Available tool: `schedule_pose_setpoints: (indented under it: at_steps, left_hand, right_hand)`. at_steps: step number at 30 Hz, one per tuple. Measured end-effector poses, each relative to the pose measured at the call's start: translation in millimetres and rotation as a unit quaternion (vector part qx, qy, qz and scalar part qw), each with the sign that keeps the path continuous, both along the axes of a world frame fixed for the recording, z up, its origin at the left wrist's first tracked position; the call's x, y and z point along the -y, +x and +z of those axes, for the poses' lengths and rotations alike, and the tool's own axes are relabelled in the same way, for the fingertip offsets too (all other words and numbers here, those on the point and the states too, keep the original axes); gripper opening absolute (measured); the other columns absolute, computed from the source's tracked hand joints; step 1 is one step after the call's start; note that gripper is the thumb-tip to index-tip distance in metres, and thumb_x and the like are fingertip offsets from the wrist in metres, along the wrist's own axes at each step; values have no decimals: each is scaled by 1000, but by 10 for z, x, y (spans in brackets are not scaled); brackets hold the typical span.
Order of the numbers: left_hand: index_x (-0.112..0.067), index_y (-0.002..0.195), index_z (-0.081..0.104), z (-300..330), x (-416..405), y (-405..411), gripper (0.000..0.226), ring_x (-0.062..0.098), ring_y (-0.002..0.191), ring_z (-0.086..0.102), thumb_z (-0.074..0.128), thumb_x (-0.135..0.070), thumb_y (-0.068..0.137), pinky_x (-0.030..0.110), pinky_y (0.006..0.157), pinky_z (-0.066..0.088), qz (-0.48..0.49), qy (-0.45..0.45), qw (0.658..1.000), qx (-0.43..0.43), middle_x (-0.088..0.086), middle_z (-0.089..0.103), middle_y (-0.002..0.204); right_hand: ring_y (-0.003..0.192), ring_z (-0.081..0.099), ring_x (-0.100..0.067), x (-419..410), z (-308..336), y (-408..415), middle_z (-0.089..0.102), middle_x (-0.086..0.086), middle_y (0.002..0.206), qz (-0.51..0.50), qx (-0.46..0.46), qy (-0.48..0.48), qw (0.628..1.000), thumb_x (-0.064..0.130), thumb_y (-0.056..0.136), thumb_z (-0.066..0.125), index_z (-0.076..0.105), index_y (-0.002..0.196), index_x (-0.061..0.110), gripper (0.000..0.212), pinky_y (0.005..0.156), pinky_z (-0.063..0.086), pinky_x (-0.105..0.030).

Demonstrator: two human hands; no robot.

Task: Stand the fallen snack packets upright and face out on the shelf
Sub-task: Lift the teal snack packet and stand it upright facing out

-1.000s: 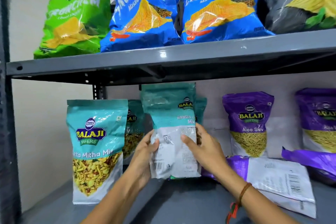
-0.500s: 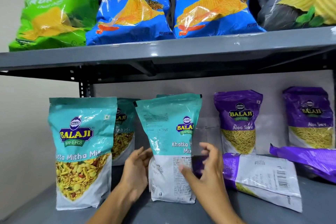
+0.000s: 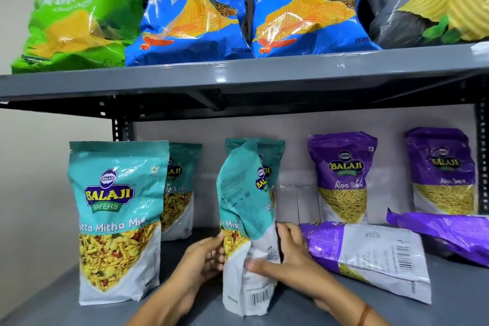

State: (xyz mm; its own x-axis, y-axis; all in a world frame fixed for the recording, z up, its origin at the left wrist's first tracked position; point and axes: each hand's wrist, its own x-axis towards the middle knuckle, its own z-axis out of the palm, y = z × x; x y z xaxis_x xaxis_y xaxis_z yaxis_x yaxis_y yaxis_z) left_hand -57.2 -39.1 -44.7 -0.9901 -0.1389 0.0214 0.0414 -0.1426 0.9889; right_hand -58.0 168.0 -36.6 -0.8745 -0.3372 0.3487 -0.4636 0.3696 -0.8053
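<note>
A teal Khatta Mitha Mix packet [image 3: 244, 209] stands on the lower shelf [image 3: 304, 309], turned edge-on so both its printed back and part of its front show. My left hand [image 3: 199, 259] grips its left side and my right hand [image 3: 285, 254] grips its right side near the base. Two purple Aloo Sev packets lie flat to the right: one [image 3: 370, 257] back-side up beside my right hand, another [image 3: 444, 233] at the far right.
An upright teal packet [image 3: 116, 219] stands at the left, with two more teal ones [image 3: 180, 188] behind. Two purple packets [image 3: 342, 177] stand against the back wall. The upper shelf [image 3: 238, 77] holds green, blue and grey chip bags.
The teal packet came down onto the shelf, then turned from back-side out towards edge-on, its front now partly showing. Both hands shifted lower along its sides.
</note>
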Motion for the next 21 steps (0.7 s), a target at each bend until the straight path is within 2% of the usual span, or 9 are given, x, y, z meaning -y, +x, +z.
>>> schedule_pose_setpoints:
  at_steps: [3, 6, 8, 9, 12, 14, 17, 19, 21]
  left_hand:
    - [-19, 84, 59, 17, 11, 36, 26, 10, 67, 58, 78, -34, 73, 29, 76, 43, -4, -6, 999, -31, -4, 65, 69]
    - [-24, 118, 60, 41, -18, 102, 62, 14, 101, 67, 83, -32, 61, 33, 95, 46, -43, -2, 998, -49, -5, 76, 107]
    - [-23, 122, 59, 46, -103, 148, 61, 15, 104, 70, 82, -28, 65, 30, 88, 50, -81, -14, 995, -53, -2, 76, 113]
    - [-22, 121, 60, 36, -151, 164, 60, 15, 104, 70, 83, -28, 67, 27, 83, 51, -86, -22, 994, -55, -1, 76, 113]
    - [-20, 120, 62, 15, -244, 178, 72, 14, 104, 71, 89, -35, 55, 26, 84, 52, -59, -44, 994, -75, -2, 77, 110]
    - [-20, 116, 65, 26, -241, 194, 70, 11, 101, 73, 89, -34, 52, 23, 83, 52, -47, -60, 993, -85, -3, 78, 107]
    - [-19, 115, 67, 35, -162, 192, 68, 8, 99, 73, 89, -38, 53, 21, 84, 51, -54, -86, 991, -90, -2, 78, 106]
    - [-17, 114, 67, 30, -118, 197, 64, 4, 94, 73, 89, -37, 57, 14, 77, 52, -70, -103, 988, -86, -3, 78, 105]
    - [-19, 113, 65, 14, -83, 199, 65, 6, 97, 70, 91, -34, 55, 11, 74, 51, -73, -126, 984, -98, -4, 76, 106]
  right_hand:
    - [127, 47, -8, -106, -8, -63, 45, 11, 134, 43, 37, -50, 997, 49, 63, 84, 36, 129, 50, 82, 111, 40, -41]
    - [110, 58, -7, -89, -93, -58, 53, 7, 126, 9, 17, -110, 994, 20, 80, 74, 40, 108, 44, 50, 102, 49, -41]
    - [104, 57, -5, -65, -126, -5, 50, 10, 122, -48, -13, -120, 992, 31, 82, 70, 46, 102, 44, 34, 100, 49, -38]
    - [104, 57, -5, -52, -126, 29, 48, 11, 120, -57, -7, -129, 990, 44, 77, 71, 49, 102, 45, 33, 99, 49, -37]
    - [115, 50, -1, -37, -109, 119, 44, 18, 123, -17, 9, -82, 996, 69, 53, 73, 44, 117, 48, 73, 103, 43, -32]
    - [118, 49, 1, -46, -82, 110, 47, 18, 126, -2, -3, -21, 1000, 59, 52, 80, 40, 125, 41, 85, 102, 41, -26]
    - [115, 63, -8, -127, -35, 23, 65, 7, 127, 88, 107, -115, 984, 22, 62, 87, 41, 127, 33, 81, 105, 48, -35]
    - [116, 64, -15, -202, -34, -66, 67, 2, 124, 94, 146, -148, 974, 13, 62, 85, 40, 126, 28, 80, 105, 48, -40]
    - [113, 65, -17, -228, -49, -132, 70, 2, 119, 69, 134, -158, 976, 9, 70, 82, 47, 124, 26, 66, 104, 49, -40]
